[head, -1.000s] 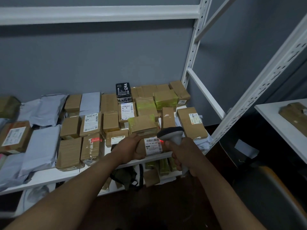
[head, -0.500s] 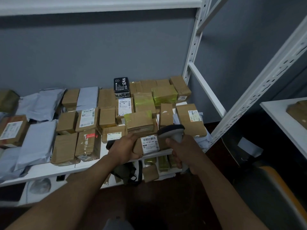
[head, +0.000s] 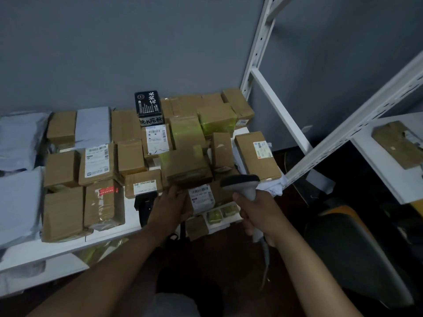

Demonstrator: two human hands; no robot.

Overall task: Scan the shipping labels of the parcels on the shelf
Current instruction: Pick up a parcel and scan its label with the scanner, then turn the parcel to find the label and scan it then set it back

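Labelled parcel [head: 201,199] in left hand [head: 170,208] — scanner [head: 242,184] in right hand [head: 258,211]

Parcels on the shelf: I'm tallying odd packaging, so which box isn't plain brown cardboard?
The black box with white lettering, upright at the back against the grey wall. The other boxes are brown cardboard, some wrapped in yellow-green tape.

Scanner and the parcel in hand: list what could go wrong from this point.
1. The left hand holds the labelled parcel at the shelf edge, under a taped box; pulling it could topple that box.
2. The scanner in the right hand points over the label, not at it, so it may misread or catch a neighbouring label.
3. The scanner's cable hangs loose and could snag.
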